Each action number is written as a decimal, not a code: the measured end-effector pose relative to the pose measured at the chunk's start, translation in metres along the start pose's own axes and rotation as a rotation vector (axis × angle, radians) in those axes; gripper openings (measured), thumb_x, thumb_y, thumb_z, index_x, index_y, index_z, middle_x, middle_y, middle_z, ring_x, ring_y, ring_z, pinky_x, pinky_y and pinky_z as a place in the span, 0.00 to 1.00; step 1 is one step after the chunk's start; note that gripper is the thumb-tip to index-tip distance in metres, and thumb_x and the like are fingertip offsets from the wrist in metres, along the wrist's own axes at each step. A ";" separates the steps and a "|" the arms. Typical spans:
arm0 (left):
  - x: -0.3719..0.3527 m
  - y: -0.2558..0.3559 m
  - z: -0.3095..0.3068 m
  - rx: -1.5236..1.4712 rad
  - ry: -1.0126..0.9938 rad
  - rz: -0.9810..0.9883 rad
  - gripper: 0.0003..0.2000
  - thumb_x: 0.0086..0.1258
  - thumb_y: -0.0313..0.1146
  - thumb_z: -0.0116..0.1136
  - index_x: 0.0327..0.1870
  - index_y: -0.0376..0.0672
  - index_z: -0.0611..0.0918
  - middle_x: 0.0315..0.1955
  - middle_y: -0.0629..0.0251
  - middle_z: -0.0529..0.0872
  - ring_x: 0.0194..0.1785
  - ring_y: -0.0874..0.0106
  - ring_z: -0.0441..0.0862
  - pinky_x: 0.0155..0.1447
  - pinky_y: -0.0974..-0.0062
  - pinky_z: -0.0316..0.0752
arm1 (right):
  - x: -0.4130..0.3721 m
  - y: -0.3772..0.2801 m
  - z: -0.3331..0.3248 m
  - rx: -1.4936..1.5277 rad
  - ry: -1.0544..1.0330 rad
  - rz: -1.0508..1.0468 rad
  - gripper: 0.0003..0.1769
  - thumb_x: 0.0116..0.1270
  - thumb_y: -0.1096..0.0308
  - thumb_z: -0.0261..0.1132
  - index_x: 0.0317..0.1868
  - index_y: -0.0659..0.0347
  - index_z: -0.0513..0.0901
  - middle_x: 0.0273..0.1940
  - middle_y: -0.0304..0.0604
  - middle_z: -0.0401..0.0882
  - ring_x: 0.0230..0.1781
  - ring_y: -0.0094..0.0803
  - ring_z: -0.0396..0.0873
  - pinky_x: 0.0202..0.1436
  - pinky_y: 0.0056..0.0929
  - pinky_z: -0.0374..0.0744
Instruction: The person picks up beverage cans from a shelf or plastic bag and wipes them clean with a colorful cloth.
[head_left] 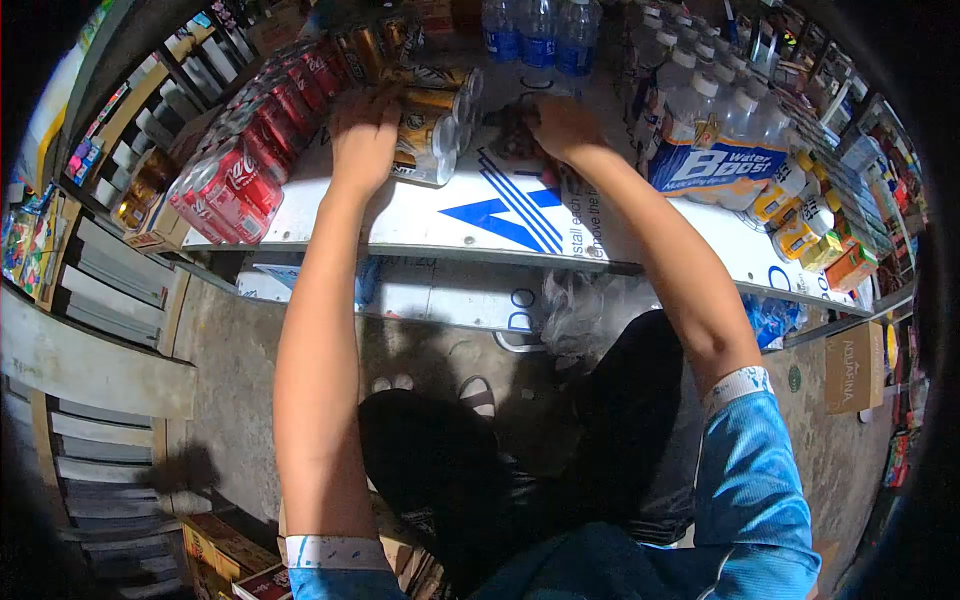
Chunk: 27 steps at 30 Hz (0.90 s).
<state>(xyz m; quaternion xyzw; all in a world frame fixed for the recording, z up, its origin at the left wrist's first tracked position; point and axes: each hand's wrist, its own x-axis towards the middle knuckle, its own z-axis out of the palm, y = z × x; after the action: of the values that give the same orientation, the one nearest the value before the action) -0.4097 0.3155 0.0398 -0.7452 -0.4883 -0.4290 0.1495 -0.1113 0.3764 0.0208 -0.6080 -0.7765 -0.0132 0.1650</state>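
My left hand [365, 137] lies over the left end of a plastic-wrapped pack of gold cans [425, 135], gripping it. The pack rests on its side on the white shelf board [400, 215], its silver can ends facing right. To the right, my right hand [567, 127] is closed on a dark, crumpled cloth [512, 130] pressed against the board; its fingertips are partly hidden. Red cola cans [240, 185] in wrapped packs stand left of my left hand. Behind my right hand are bottles with blue labels [537, 40].
A wrapped pack of Water Boost bottles [715, 165] stands at the right, with yellow-labelled bottles [800, 225] near the corner. Clear plastic [580, 310] hangs under the front edge. A cardboard box [855, 370] sits at lower right, and slatted metal racks [110, 300] line the left.
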 end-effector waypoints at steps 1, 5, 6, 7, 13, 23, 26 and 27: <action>-0.001 -0.001 0.001 0.006 -0.008 0.001 0.20 0.80 0.41 0.47 0.63 0.46 0.87 0.61 0.55 0.87 0.65 0.51 0.78 0.75 0.53 0.65 | 0.009 0.003 0.009 0.099 0.056 -0.013 0.26 0.75 0.49 0.65 0.64 0.57 0.84 0.56 0.61 0.88 0.58 0.54 0.86 0.62 0.51 0.82; -0.001 -0.003 0.003 0.024 0.007 0.032 0.20 0.80 0.40 0.47 0.62 0.46 0.87 0.61 0.55 0.86 0.65 0.51 0.78 0.74 0.53 0.65 | 0.026 -0.028 0.030 0.291 0.205 -0.141 0.22 0.75 0.56 0.61 0.50 0.69 0.90 0.48 0.64 0.89 0.52 0.59 0.89 0.60 0.57 0.84; -0.001 -0.003 0.004 0.052 0.009 0.029 0.20 0.80 0.40 0.46 0.62 0.46 0.87 0.61 0.55 0.86 0.66 0.52 0.77 0.74 0.53 0.65 | 0.019 -0.050 0.021 0.425 0.001 -0.092 0.22 0.75 0.57 0.60 0.48 0.70 0.89 0.50 0.65 0.89 0.53 0.60 0.88 0.61 0.57 0.83; -0.001 -0.002 0.003 0.053 0.009 0.026 0.20 0.80 0.40 0.46 0.62 0.46 0.87 0.61 0.55 0.86 0.66 0.52 0.77 0.74 0.53 0.65 | 0.007 -0.066 0.011 0.555 -0.206 -0.041 0.22 0.75 0.58 0.60 0.47 0.72 0.89 0.51 0.66 0.88 0.55 0.61 0.87 0.62 0.57 0.82; -0.004 -0.007 0.004 0.109 0.011 0.109 0.21 0.80 0.40 0.45 0.66 0.46 0.84 0.62 0.55 0.86 0.67 0.52 0.77 0.75 0.53 0.64 | -0.048 -0.074 0.001 0.467 -0.219 -0.263 0.24 0.75 0.57 0.58 0.59 0.67 0.82 0.57 0.70 0.83 0.60 0.63 0.82 0.67 0.53 0.78; -0.002 -0.007 0.005 0.078 -0.030 0.006 0.21 0.79 0.41 0.46 0.65 0.49 0.85 0.62 0.57 0.86 0.65 0.52 0.77 0.74 0.54 0.65 | 0.030 -0.060 0.034 0.267 0.016 -0.128 0.20 0.73 0.63 0.60 0.57 0.69 0.84 0.58 0.65 0.85 0.56 0.62 0.85 0.61 0.54 0.83; -0.002 0.000 0.005 0.074 0.022 0.026 0.21 0.78 0.41 0.47 0.63 0.48 0.87 0.62 0.58 0.86 0.64 0.53 0.78 0.74 0.54 0.65 | 0.005 -0.085 0.025 0.279 0.041 0.010 0.20 0.72 0.62 0.60 0.55 0.70 0.85 0.58 0.67 0.84 0.57 0.62 0.85 0.61 0.55 0.83; -0.003 0.002 0.005 0.060 0.040 0.012 0.20 0.78 0.41 0.47 0.61 0.47 0.88 0.61 0.58 0.87 0.63 0.53 0.79 0.73 0.54 0.66 | -0.014 -0.089 0.005 0.216 -0.120 -0.150 0.20 0.72 0.62 0.61 0.54 0.71 0.85 0.57 0.68 0.84 0.58 0.61 0.85 0.62 0.54 0.83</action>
<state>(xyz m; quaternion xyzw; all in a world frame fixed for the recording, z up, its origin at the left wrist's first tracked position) -0.4061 0.3159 0.0344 -0.7344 -0.4935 -0.4280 0.1841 -0.1938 0.3409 0.0278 -0.5266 -0.8252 0.0945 0.1812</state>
